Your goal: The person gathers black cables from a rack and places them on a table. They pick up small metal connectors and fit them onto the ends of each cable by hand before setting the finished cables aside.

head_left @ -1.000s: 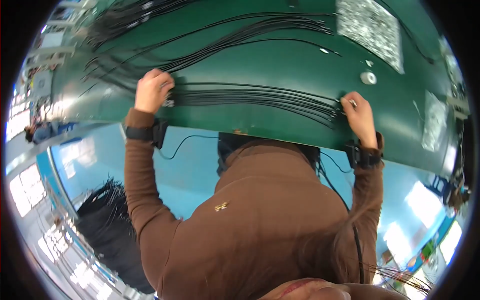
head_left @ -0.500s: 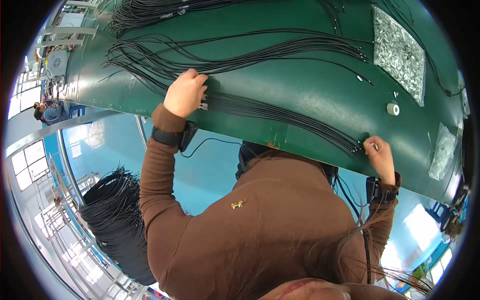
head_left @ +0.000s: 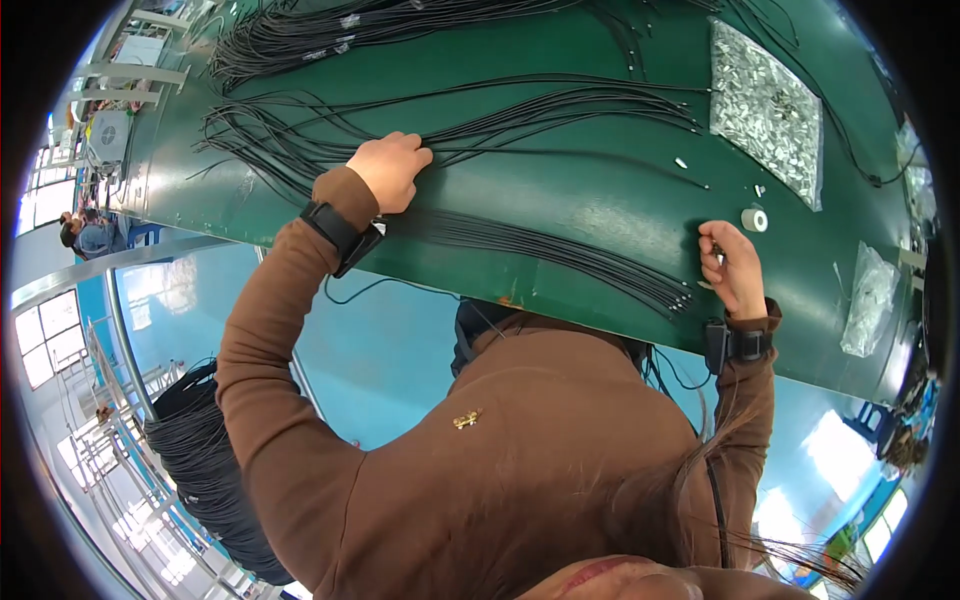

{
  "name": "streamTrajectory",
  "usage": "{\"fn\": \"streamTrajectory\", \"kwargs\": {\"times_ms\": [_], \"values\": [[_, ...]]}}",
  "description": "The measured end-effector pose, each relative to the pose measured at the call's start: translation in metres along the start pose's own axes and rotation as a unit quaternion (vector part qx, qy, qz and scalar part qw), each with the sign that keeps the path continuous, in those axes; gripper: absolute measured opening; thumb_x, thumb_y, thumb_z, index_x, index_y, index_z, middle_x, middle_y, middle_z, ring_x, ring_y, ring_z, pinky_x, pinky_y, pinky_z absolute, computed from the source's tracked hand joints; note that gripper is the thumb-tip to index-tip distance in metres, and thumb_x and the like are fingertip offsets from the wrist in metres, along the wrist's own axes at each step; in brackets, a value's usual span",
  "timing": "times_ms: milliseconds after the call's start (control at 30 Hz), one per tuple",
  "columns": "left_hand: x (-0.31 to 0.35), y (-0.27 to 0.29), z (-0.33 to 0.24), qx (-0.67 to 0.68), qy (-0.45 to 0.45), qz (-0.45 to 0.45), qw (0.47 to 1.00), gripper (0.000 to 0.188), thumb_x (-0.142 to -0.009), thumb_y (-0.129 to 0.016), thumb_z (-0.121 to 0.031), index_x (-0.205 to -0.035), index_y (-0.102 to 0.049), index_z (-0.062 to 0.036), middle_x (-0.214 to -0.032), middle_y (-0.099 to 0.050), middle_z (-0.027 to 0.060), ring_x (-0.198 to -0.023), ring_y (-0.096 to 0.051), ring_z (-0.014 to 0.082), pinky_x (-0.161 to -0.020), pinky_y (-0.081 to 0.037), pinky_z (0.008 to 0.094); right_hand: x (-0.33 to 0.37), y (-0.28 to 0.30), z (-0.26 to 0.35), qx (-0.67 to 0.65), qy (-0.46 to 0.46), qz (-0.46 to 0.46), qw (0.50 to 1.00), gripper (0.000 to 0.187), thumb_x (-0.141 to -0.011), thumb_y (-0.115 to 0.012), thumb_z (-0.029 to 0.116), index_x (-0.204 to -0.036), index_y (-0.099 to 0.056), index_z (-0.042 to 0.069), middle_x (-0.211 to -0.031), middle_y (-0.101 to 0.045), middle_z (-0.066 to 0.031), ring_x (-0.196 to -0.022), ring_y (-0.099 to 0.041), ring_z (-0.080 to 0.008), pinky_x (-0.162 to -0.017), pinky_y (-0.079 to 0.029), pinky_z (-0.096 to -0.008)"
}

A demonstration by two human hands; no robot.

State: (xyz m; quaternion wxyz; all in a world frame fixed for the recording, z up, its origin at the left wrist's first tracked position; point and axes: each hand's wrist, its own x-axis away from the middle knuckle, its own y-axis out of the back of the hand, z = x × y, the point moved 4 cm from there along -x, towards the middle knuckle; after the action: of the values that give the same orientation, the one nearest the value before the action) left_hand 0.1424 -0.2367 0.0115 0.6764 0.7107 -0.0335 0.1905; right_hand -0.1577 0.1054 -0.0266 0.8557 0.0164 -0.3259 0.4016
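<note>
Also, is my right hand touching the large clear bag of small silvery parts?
Apart: the head view shows green table between the right hand and the large bag.

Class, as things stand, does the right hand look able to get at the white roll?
Probably yes: the right hand is close to the white roll and nothing visible lies between them, though the hand seems to hold a small piece.

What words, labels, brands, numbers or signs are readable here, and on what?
None readable.
Pale patches on the thick black cable bundle: too small to tell if printed.
Clear plastic bag of small silvery pieces: no legible print.
Small round white roll: no legible print.
</note>
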Motion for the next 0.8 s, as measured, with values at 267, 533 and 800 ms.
{"fn": "streamTrajectory", "kwargs": {"times_ms": [267, 533, 800], "values": [[-0.079, 0.026, -0.053, 0.04, 0.027, -0.184, 0.982, 0.052, -0.074, -0.057, -0.015, -0.126, -0.052, -0.009, -0.106, -0.056, 0.0105, -0.097, -0.055, 0.031, -0.079, -0.05, 0.0424, -0.009, 0.002, -0.001, 0.0, 0.005, 0.035, 0.999, 0.023, -0.097, -0.048, 0.021, -0.099, -0.056, 0.0, -0.075, -0.051, -0.0028, -0.053, -0.039, -0.0056, -0.041, -0.028, -0.0169], [-0.155, 0.014, -0.057, 0.016, 0.16, -0.306, 0.938, 0.048, -0.078, -0.057, -0.02, -0.124, -0.054, -0.0058, -0.124, -0.052, 0.0165, -0.108, -0.054, 0.0342, -0.085, -0.049, 0.0433, -0.007, 0.002, 0.0, -0.01, 0.019, 0.04, 0.999, 0.02, -0.097, -0.049, 0.019, -0.099, -0.056, 0.0, -0.074, -0.053, -0.0039, -0.053, -0.041, -0.0059, -0.041, -0.029, -0.0174], [-0.214, 0.03, -0.149, -0.03, -0.054, -0.292, 0.954, 0.023, -0.078, -0.059, -0.014, -0.098, -0.059, -0.0037, -0.104, -0.056, 0.0112, -0.091, -0.057, 0.0309, -0.074, -0.052, 0.0405, -0.009, -0.004, -0.004, -0.065, 0.006, 0.019, 0.998, 0.011, -0.094, -0.054, 0.015, -0.099, -0.054, 0.006, -0.079, -0.057, -0.0042, -0.06, -0.048, -0.0079, -0.048, -0.036, -0.0181]]}}
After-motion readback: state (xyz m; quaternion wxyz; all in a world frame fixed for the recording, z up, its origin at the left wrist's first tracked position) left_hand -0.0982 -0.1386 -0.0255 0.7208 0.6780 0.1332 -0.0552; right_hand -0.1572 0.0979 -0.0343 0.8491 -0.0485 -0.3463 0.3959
